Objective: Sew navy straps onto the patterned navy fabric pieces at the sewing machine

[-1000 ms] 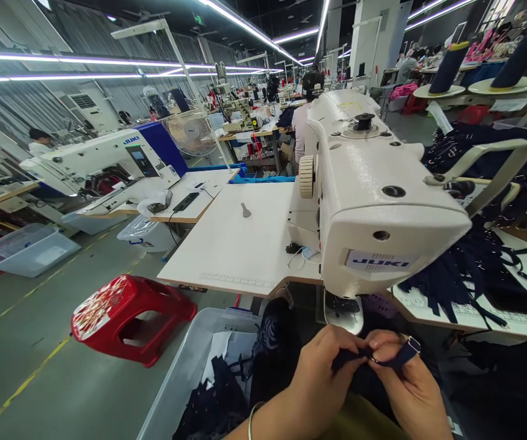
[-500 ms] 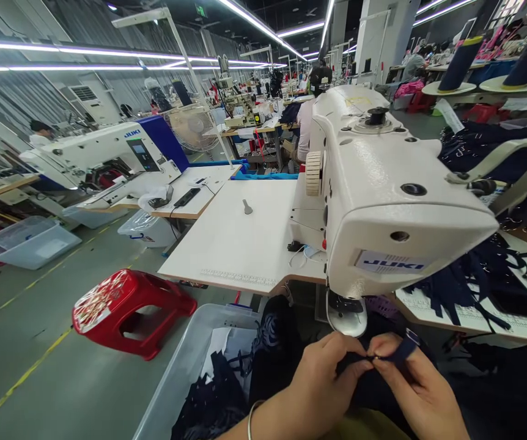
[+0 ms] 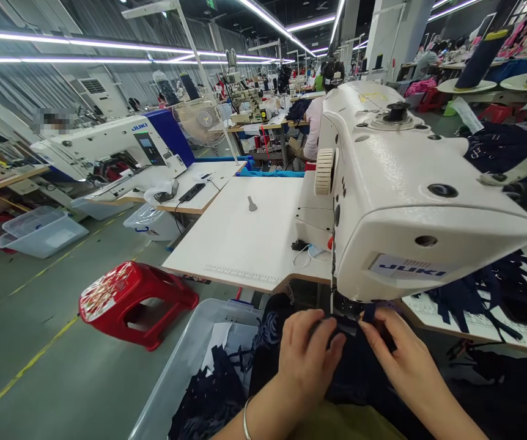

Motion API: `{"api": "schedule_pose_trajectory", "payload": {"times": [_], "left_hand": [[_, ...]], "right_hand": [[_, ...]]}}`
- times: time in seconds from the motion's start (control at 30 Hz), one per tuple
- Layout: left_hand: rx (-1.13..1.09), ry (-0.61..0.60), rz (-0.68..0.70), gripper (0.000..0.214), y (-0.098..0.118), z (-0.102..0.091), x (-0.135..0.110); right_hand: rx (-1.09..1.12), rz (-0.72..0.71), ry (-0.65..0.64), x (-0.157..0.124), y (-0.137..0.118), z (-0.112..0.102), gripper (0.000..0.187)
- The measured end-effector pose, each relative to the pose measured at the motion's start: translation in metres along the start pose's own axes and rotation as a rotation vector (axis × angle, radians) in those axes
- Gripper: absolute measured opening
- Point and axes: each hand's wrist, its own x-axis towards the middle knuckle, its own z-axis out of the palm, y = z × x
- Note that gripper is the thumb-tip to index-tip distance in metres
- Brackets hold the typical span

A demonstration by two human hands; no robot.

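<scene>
My left hand (image 3: pixel 307 354) and my right hand (image 3: pixel 398 354) are both closed on a dark navy strap (image 3: pixel 368 313), holding it right under the head of the white JUKI sewing machine (image 3: pixel 410 195). The strap's end pokes up between my right thumb and fingers, just below the machine's front face. Dark navy fabric (image 3: pixel 359 379) lies under both hands. The needle area is hidden by the machine head. A thin bangle sits on my left wrist.
A clear plastic bin (image 3: pixel 176 379) with navy pieces stands at my lower left. A red stool (image 3: pixel 130 299) sits on the floor. The white sewing table (image 3: pixel 245 238) reaches left. Navy straps (image 3: pixel 488 287) pile on the right. Other machines and workers fill the back.
Both hands have carried the strap up and forward, from in front of me to just beneath the machine head. My view has shifted a little to the left.
</scene>
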Motion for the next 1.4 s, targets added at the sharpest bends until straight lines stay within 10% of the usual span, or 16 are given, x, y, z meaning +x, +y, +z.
{"api": "schedule_pose_trajectory", "payload": {"times": [0.2, 0.5, 1.4], "left_hand": [[0.122, -0.432, 0.502, 0.034, -0.011, -0.002, 0.0], [0.215, -0.449, 0.428, 0.035, -0.008, 0.006, 0.001], [0.277, -0.39, 0.272, 0.036, 0.006, 0.015, 0.019]], "right_hand": [[0.128, 0.183, -0.007, 0.007, 0.008, 0.005, 0.025], [0.627, 0.382, -0.074, 0.014, 0.014, 0.007, 0.047], [-0.104, -0.025, 0.134, 0.065, 0.04, 0.003, 0.026]]}}
